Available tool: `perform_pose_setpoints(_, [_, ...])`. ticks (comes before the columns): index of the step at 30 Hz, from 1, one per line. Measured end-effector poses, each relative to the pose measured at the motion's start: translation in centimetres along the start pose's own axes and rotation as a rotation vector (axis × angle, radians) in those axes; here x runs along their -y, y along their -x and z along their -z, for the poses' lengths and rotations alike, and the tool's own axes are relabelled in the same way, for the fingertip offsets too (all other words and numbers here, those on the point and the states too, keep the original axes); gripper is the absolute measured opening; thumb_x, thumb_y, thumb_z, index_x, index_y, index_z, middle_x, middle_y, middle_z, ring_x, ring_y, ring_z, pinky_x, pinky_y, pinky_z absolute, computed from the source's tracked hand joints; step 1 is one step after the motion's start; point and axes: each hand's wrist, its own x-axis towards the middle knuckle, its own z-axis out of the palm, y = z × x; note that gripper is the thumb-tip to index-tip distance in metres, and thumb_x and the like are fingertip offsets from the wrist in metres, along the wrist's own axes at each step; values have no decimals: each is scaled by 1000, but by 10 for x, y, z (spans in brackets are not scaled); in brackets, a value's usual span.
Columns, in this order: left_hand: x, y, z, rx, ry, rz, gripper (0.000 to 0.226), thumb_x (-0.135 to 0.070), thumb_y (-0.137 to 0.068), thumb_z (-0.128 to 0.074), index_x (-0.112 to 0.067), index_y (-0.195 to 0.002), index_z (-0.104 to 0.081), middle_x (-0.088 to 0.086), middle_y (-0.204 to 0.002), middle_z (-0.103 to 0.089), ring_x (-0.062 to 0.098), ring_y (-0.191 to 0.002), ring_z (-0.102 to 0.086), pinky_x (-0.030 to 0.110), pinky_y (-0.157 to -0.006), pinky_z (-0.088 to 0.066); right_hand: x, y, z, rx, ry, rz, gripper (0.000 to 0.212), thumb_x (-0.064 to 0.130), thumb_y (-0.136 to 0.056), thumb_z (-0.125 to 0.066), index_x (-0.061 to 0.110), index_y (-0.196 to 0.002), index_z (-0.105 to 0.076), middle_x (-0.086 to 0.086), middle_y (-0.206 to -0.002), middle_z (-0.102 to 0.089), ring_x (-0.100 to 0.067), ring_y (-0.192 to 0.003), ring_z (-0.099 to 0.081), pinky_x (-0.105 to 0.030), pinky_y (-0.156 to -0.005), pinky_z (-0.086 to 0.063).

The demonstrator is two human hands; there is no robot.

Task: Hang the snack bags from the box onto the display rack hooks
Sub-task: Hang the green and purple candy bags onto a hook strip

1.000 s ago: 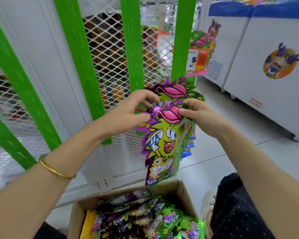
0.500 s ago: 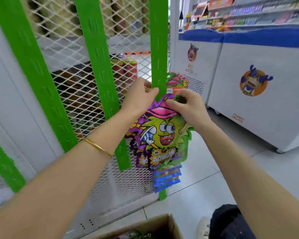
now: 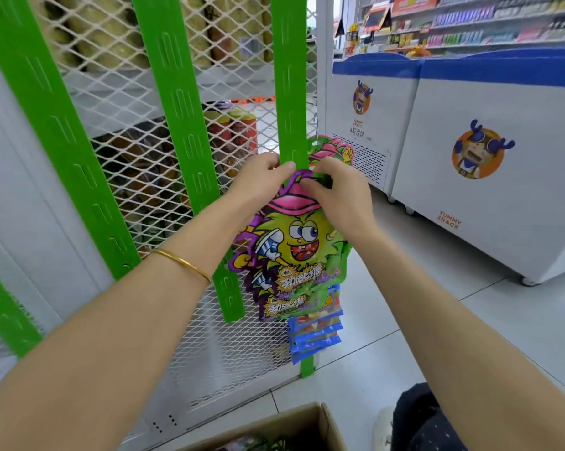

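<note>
The rim of a cardboard box [image 3: 290,418] sat lowest in view. Above it, the left hand [image 3: 261,180] and right hand [image 3: 339,193] each kept a pinching grip on the top of a snack bag [image 3: 294,249], held against a green rack strip [image 3: 289,92]. White chest freezers [image 3: 502,206] stood beyond.

This is a snack shop. At two o'clock stand white chest freezers [image 3: 502,222] with blue lids, each bearing a cartoon mascot sticker [image 3: 478,153] and the words YUMMY SNACK. Behind them, at one o'clock, long shelves [image 3: 489,24] carry rows of packaged goods. From nine to twelve o'clock runs a white mesh display rack [image 3: 118,76] with green slotted strips [image 3: 290,76]. Cartoon-printed snack bags [image 3: 294,249] hang at centre, and a cardboard box [image 3: 274,428] sits at six o'clock.
</note>
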Motion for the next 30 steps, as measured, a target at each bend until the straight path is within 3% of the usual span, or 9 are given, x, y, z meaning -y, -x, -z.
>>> perform_pose_setpoints(4, [4,2,1,0,22,16,36,-32,-95,-50,2,-95,-60,10,-78,-44,15,-66,-40,29,-59,-28,-4,6,-1,52,-63,-28,13,28,-85,-64,18,-82,-56,17,-64,-41,-17,-70,-42,-29,-63,-30])
perform_pose_setpoints(8, [10,8,1,22,-45,-12,30,-29,-96,-49,-2,-98,-62,3,-71,-48,12,-58,-42,28,-71,-37,-8,15,-5,161,9,-24,22,27,-88,-61,6,-87,-56,0,-79,-53,-23,-76,-48,-33,-63,-33])
perform_pose_setpoints(11, [16,14,0,6,-146,-63,22,-20,-96,-51,-5,-106,-63,1,-89,-60,13,-80,-55,24,-81,-37,-10,20,-7,161,9,-97,22,27,-89,-62,9,-96,-51,1,-90,-51,-18,-80,-47,-28,-64,-30])
perform_pose_setpoints(14, [24,24,-2,-65,-224,-114,26,-14,-94,-52,-10,-119,-58,3,-113,-62,12,-98,-55,23,-87,-41,-10,23,-6,106,-40,-132,31,25,-85,-67,9,-105,-49,1,-98,-48,-17,-87,-48,-27,-73,-40])
perform_pose_setpoints(17, [40,43,-1,-190,-322,-235,33,-14,-92,-52,-16,-126,-52,-2,-121,-57,11,-112,-51,29,-103,-39,-11,38,1,-20,94,-86,35,21,-84,-68,10,-112,-52,-2,-109,-50,-20,-101,-49,-35,-87,-45])
perform_pose_setpoints(20, [66,86,-4,-307,-351,-338,32,-14,-92,-53,-16,-124,-54,-10,-117,-52,5,-114,-43,20,-102,-29,-12,85,-1,-147,16,-16,23,11,-83,-65,11,-104,-54,6,-100,-46,-20,-91,-53,-31,-78,-45])
perform_pose_setpoints(22, [95,123,-9,-265,-330,-334,28,-11,-90,-54,-15,-117,-58,-11,-111,-50,4,-108,-43,19,-95,-32,-19,132,-15,20,-49,-75,16,10,-84,-63,13,-97,-54,9,-91,-46,-12,-76,-51,-20,-68,-42])
perform_pose_setpoints(26, [177,189,-25,-12,-340,-194,23,-5,-88,-55,-13,-108,-63,-8,-101,-51,14,-99,-51,34,-88,-45,-51,221,-68,778,23,-198,11,20,-86,-64,15,-94,-57,3,-84,-53,-16,-79,-52,-25,-67,-38])
perform_pose_setpoints(30, [235,231,-28,107,-280,33,19,-2,-89,-55,-15,-100,-64,-8,-93,-49,10,-90,-50,16,-74,-39,-60,275,-114,1294,150,-156,30,32,-89,-59,8,-107,-62,-10,-104,-63,-25,-98,-57,-30,-79,-43])
